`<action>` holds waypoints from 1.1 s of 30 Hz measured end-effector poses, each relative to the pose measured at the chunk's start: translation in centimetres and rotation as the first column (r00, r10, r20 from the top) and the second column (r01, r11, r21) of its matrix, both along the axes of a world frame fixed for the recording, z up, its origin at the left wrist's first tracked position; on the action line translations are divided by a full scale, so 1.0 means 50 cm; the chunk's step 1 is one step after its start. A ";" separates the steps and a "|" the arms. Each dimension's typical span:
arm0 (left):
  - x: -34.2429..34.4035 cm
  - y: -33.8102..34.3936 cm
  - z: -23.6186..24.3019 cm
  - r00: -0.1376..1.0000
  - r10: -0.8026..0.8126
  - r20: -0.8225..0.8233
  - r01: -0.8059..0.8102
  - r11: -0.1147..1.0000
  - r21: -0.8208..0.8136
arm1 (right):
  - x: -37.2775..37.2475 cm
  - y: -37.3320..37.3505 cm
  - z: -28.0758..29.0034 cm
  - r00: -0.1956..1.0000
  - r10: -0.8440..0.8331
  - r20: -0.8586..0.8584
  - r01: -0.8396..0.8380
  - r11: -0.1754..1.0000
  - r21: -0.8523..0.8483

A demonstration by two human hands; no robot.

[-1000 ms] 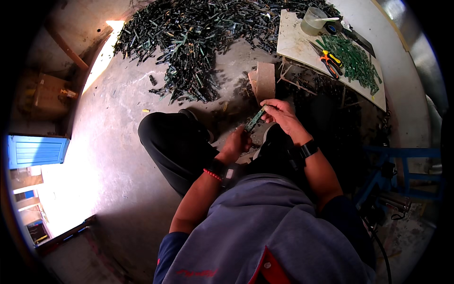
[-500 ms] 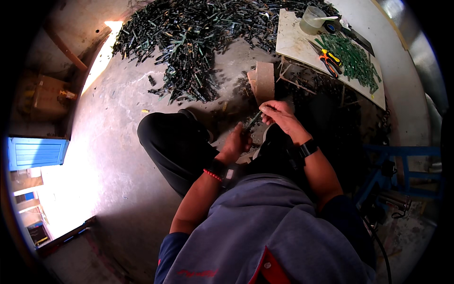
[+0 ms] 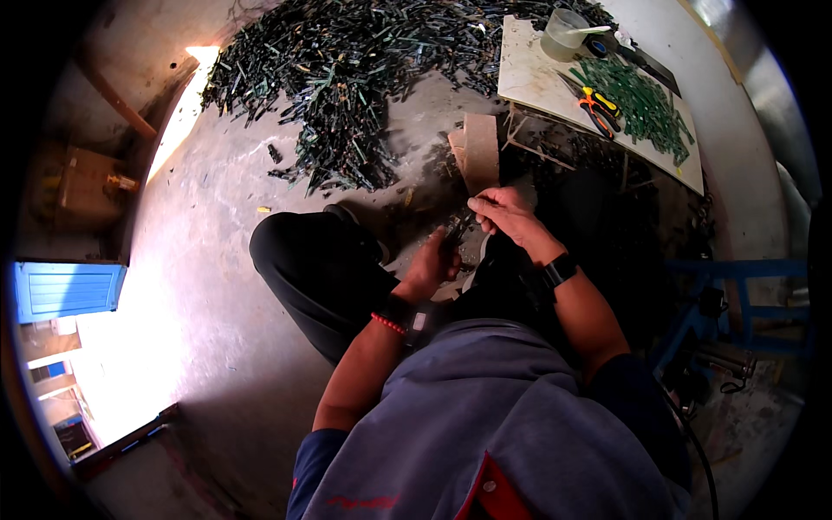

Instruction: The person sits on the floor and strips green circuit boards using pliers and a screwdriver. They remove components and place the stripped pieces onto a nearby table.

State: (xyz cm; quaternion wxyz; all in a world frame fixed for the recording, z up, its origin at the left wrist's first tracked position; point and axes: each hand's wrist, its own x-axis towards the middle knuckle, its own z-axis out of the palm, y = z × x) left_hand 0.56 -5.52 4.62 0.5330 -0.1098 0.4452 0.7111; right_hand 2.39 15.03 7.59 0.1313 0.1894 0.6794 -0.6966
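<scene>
The person's left hand is nearest, its fingers curled in and apparently closed around the lower end of a slim dark strip. The strip slants out ahead of those fingers, into the gap below the right fingertips. The right hand sits ahead and to the right, thumb and forefinger drawn narrow; one cannot tell whether they pinch the strip's far end or stand just off it.

With so thin a piece, the left fingers would do best to grip low and keep still, leaving the upper part free for the right fingertips. A light, straight pull along its length seems safer than a sideways twist, which might snap it. The space between the fingers is dim, so tilting the strip towards the light would help.

Just beyond the right fingertips stands a curved brown piece. Farther off, ahead and to the right of the fingers, a pale board bears orange-and-yellow pliers, a heap of green strips and a clear cup. Farthest ahead of the left fingers spreads a large dark pile of similar pieces.
</scene>
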 end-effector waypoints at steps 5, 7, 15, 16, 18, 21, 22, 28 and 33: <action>0.000 0.002 0.005 1.000 -0.010 0.019 0.010 1.000 0.002 | -0.001 -0.007 0.003 1.000 -0.004 0.022 0.003 1.000 0.011; 0.000 0.003 0.005 1.000 -0.015 0.024 0.015 1.000 0.006 | 0.000 -0.013 0.008 1.000 -0.009 0.028 0.009 1.000 0.009; -0.002 0.011 0.009 0.996 -0.061 0.065 0.060 0.998 0.019 | -0.001 -0.013 0.000 0.999 -0.013 0.031 0.012 0.999 0.030; -0.003 0.012 0.009 0.995 -0.057 0.081 0.055 0.998 0.018 | 0.000 -0.014 -0.005 1.000 -0.017 0.019 0.016 0.999 0.034; -0.002 0.006 -0.001 0.993 -0.052 0.110 0.049 0.998 0.027 | 0.001 -0.019 -0.017 1.000 -0.016 -0.012 0.017 0.999 0.049; -0.003 0.004 -0.030 0.997 -0.005 0.082 0.001 0.999 0.051 | 0.001 -0.022 -0.003 0.998 -0.029 -0.054 0.031 0.998 0.051; -0.003 0.002 -0.026 0.998 -0.022 0.061 0.019 0.998 0.058 | -0.002 -0.016 -0.007 0.983 -0.111 -0.148 0.129 0.984 0.119; -0.002 -0.001 -0.018 0.999 0.015 0.050 -0.019 0.997 0.075 | -0.020 0.102 0.066 0.683 -0.236 -0.692 0.719 0.386 0.578; -0.005 0.003 -0.022 0.997 -0.002 0.071 -0.004 0.997 0.078 | -0.006 0.265 0.178 0.792 -0.031 -0.609 0.609 -0.018 0.793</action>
